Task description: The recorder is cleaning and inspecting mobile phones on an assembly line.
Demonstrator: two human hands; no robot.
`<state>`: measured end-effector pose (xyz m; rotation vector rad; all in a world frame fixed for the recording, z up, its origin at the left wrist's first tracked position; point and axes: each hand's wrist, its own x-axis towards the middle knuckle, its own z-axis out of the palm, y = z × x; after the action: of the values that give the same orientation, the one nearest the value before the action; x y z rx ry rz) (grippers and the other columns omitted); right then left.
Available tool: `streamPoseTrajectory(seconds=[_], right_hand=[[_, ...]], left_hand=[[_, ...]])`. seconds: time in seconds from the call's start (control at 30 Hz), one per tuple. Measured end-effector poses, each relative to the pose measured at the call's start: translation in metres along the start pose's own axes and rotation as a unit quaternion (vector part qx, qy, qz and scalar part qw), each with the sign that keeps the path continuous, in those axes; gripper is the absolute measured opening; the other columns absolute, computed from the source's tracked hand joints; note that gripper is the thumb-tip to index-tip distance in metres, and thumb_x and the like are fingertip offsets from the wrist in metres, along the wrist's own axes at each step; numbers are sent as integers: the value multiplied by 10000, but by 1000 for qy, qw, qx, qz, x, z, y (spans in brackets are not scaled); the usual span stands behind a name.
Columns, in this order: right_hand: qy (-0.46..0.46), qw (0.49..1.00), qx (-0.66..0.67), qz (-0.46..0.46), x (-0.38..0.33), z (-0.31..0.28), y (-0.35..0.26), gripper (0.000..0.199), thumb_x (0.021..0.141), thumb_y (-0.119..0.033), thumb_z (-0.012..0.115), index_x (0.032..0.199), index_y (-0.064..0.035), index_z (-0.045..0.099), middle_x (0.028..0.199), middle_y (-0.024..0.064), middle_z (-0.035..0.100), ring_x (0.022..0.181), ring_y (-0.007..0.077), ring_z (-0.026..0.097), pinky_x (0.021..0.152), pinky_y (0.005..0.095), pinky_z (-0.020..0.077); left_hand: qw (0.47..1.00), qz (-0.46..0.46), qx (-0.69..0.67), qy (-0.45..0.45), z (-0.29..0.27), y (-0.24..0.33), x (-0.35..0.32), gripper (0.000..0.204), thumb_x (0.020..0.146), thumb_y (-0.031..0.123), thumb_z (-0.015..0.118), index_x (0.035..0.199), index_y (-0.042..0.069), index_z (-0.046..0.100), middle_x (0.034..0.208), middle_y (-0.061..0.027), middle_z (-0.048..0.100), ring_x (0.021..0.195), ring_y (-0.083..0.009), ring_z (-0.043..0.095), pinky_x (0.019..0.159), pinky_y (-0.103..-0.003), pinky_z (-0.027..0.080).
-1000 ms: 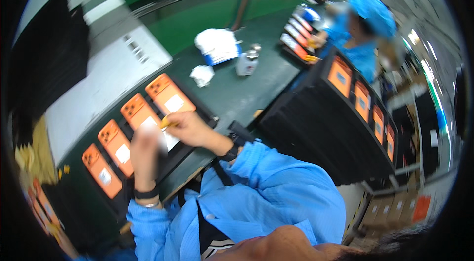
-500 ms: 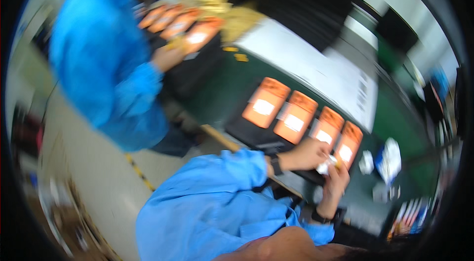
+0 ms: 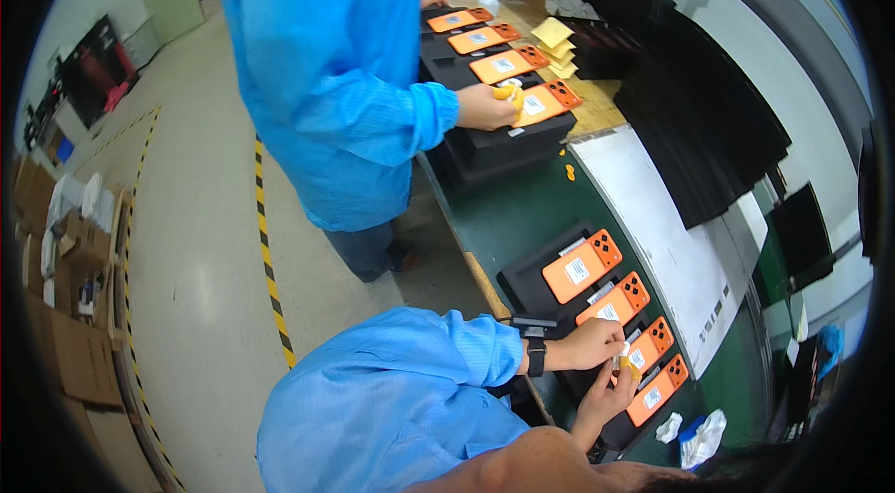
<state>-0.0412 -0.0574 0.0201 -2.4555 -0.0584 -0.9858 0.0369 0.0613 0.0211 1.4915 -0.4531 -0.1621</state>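
My left hand point(image 3: 589, 345) steadies the third orange phone shell point(image 3: 645, 348) in the black tray point(image 3: 522, 274) on the counter point(image 3: 503, 213); my right hand point(image 3: 606, 392) pinches a small yellow piece point(image 3: 624, 363), which I judge needs light, even pressure.

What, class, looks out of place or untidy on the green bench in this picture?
Little stands out. The orange phone cases lie in an even row on their black tray. Two small yellow bits lie loose on the green bench, and crumpled white wipes sit at its near end. Nothing looks spilled or damaged.
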Motion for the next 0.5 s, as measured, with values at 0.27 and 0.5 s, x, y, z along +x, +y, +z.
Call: streamPoseTrajectory(seconds=[0.27, 0.5], right_hand=[[-15, 997, 53, 63, -2, -18, 6, 106, 873, -25, 671, 952, 46, 670, 825, 170, 597, 731, 307, 596, 629, 390, 449], [19, 987, -55, 150, -29, -74, 61, 162, 848, -10, 695, 998, 51, 695, 756, 85, 559, 656, 175, 514, 589, 322, 417]], left_hand=[[997, -11, -23, -79, 3, -5, -13, 180, 948, 128, 591, 1029, -24, 642, 862, -117, 712, 750, -162, 694, 690, -300, 547], [977, 65, 153, -131, 1, -10, -22, 184, 900, 161, 604, 1003, 25, 671, 893, -136, 702, 803, -292, 690, 715, -399, 542]])
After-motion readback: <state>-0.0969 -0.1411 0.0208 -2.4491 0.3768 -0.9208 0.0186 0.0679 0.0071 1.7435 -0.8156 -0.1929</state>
